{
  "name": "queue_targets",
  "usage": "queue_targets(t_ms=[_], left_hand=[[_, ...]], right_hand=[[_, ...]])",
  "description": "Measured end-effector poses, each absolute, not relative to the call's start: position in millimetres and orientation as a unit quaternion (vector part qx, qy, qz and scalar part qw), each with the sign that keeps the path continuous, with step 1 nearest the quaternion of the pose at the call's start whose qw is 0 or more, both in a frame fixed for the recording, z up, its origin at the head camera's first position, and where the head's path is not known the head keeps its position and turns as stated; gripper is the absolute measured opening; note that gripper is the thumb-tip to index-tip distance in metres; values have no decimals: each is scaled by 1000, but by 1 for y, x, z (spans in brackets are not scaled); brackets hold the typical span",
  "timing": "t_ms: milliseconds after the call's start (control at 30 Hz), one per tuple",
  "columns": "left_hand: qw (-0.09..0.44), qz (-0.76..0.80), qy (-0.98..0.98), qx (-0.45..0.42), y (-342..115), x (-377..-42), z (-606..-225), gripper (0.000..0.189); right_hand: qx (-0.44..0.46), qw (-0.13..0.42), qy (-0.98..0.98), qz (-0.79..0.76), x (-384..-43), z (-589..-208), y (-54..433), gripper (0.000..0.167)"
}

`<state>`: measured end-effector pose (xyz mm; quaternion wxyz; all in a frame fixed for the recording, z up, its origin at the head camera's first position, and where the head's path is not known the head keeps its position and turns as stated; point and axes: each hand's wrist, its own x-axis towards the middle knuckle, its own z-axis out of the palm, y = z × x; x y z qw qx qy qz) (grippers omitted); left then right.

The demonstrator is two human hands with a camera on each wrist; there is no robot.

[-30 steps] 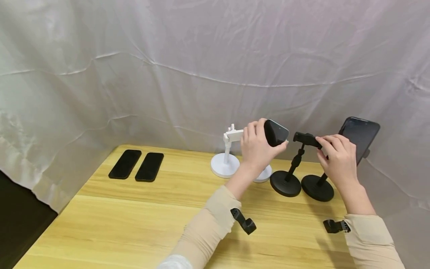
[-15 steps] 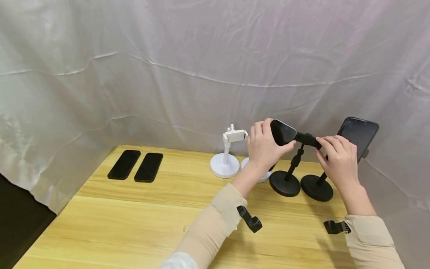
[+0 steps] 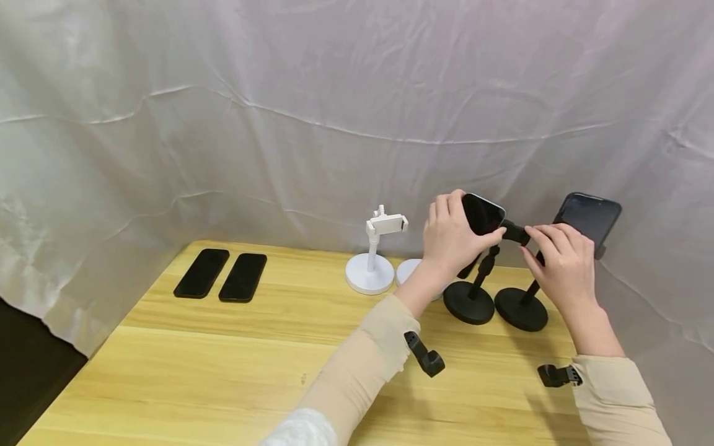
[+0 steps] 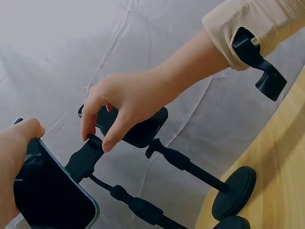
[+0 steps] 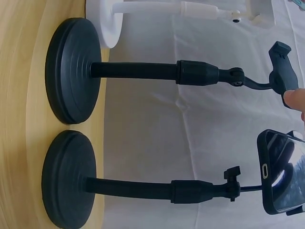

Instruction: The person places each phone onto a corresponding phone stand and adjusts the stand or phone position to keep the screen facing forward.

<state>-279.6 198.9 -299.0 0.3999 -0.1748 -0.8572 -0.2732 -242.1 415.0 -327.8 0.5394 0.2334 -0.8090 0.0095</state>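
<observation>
In the head view my left hand (image 3: 450,240) grips a dark smartphone (image 3: 484,214) by its sides, fingers over the far edge and thumb along the near one. The phone is at the left end of a black clamp (image 3: 515,233); from the left wrist view I cannot tell whether they touch. My right hand (image 3: 564,263) pinches the clamp's right end with thumb and fingertips. That clamp tops a black phone stand with a round base (image 5: 71,71). Close beside it, a second black stand (image 5: 66,179) holds another phone (image 3: 589,218), tilted, partly behind my right hand.
A white phone stand (image 3: 370,272) with a bare clamp stands to the left. Another white base (image 3: 407,270) is mostly hidden by my left arm. Two dark phones, one on the left (image 3: 201,273) and one beside it (image 3: 243,277), lie flat on the wooden table (image 3: 223,359).
My left hand has carried the phone rightward, from above the white stands to the black clamp. My right hand has kept its pinch on the clamp almost in place.
</observation>
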Motion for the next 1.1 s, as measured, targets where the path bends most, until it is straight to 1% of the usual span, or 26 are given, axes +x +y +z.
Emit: queue_targets(t_ms=[133,367,767,1033,1100], left_hand=[[392,-267,-862,-180,204,-280,-296,91],[428,-232,-852,-195,214,-287,-293,93],[442,-190,-855,-193,230,-294,-286,89],[468,-171,-847,-187,242,-302,-284,88],[466,-169,-848,-185,244,-303,-283,87]], right_hand=[[232,540,-809,7,-243,-328,415,38],[226,536,-813,1,-244,-330,414,38],[208,532,-821,2,-245,-330,410,36],[197,529,-825,-4,-244,-329,410,36],[196,531,-825,-3,-245,-329,409,36]])
